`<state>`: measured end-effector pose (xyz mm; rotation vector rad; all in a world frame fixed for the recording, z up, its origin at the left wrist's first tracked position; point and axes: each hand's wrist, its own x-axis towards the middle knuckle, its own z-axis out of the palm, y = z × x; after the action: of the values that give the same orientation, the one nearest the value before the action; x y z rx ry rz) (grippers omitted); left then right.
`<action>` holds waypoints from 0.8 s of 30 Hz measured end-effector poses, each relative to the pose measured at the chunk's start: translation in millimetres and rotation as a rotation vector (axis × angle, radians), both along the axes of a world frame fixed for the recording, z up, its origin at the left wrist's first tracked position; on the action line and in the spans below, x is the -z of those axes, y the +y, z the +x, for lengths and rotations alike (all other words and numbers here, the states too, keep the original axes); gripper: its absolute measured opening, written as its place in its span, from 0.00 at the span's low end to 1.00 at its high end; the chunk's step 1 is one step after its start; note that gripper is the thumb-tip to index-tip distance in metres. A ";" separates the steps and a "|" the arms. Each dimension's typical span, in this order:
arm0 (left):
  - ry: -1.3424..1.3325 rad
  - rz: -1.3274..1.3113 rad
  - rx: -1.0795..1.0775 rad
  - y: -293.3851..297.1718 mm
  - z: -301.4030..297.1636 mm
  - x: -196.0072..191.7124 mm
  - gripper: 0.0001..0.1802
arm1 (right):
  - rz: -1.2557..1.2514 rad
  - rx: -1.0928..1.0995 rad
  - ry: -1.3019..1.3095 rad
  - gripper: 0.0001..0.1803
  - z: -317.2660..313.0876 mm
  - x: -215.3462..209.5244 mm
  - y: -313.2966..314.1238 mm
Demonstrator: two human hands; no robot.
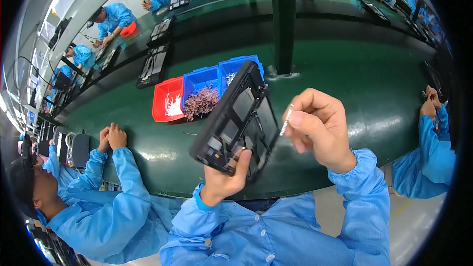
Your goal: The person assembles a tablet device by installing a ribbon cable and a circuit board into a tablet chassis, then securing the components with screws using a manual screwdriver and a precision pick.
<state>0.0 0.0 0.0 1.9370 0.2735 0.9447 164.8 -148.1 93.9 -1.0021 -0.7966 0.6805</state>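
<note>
My left hand [227, 180] grips the lower end of a black electronic device housing [241, 118], thumb on its inner side. The housing is tilted up off the bench, with grey panels and small parts showing inside. To its right, my right hand [320, 128] is raised, pinching a thin whitish strip [287, 120] between thumb and forefinger. The strip is apart from the housing. Behind the housing stand a red bin [160, 103] with white strips, a blue bin [197, 80] heaped with small purplish-brown parts, and a second blue bin [241, 61] holding white pieces, partly hidden.
All this is at a green bench [345, 83] with a dark green post [283, 24] rising behind the bins. More black housings [154, 64] lie at the far left. Co-workers in blue sit close on the left [113, 202] and right [428, 143], others across the bench.
</note>
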 end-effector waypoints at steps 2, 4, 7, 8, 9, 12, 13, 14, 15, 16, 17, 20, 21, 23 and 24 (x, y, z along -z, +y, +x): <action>-0.097 0.150 -0.112 -8.7 13.8 4.3 0.11 | 0.049 -0.062 0.032 0.04 -4.6 -8.4 9.8; -0.076 0.466 -0.152 -0.8 15.8 12.0 0.22 | 0.113 -0.111 0.044 0.03 -15.6 -12.6 17.3; -0.058 0.492 -0.202 -1.6 8.3 26.1 0.30 | 0.107 -0.188 0.034 0.03 -34.6 -5.9 21.9; -0.053 0.495 -0.215 0.0 6.6 33.7 0.30 | 0.116 -0.199 0.020 0.03 -39.1 -2.2 24.5; -0.034 0.478 -0.215 0.8 6.9 40.3 0.27 | 0.123 -0.200 0.004 0.03 -41.7 2.1 25.7; 0.023 0.426 -0.218 2.1 5.6 52.5 0.20 | 0.113 -0.199 0.031 0.03 -45.2 5.4 24.6; 0.042 0.411 -0.221 2.5 4.8 53.0 0.18 | 0.111 -0.187 0.033 0.04 -45.8 5.3 25.0; 0.047 0.391 -0.219 2.9 4.3 52.7 0.21 | 0.112 -0.190 0.032 0.04 -45.9 5.0 25.5; 0.046 0.391 -0.219 0.3 6.1 43.2 0.21 | 0.110 -0.190 0.015 0.04 -45.6 5.6 25.5; -0.021 0.461 -0.241 -4.4 9.5 25.6 0.24 | 0.107 -0.188 -0.001 0.04 -45.0 6.5 25.4; -0.089 0.531 -0.262 -7.1 11.6 16.5 0.26 | 0.105 -0.185 0.000 0.04 -44.8 7.0 25.0; 0.053 0.409 -0.202 2.4 3.2 50.5 0.30 | 0.097 -0.202 0.008 0.04 -47.3 3.4 24.2; 0.053 0.409 -0.199 -0.8 3.2 43.4 0.30 | 0.096 -0.199 -0.006 0.04 -46.9 4.3 24.2; 0.055 0.428 -0.259 -10.5 3.4 22.7 0.32 | 0.095 -0.196 -0.020 0.04 -45.7 5.1 23.7; 0.053 0.429 -0.259 -10.7 3.6 22.9 0.32 | 0.093 -0.198 -0.022 0.04 -45.7 4.8 23.4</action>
<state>3.6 -10.7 -22.9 2.3609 0.3832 1.1970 119.1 -124.7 89.2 -0.8546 -0.9464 0.7956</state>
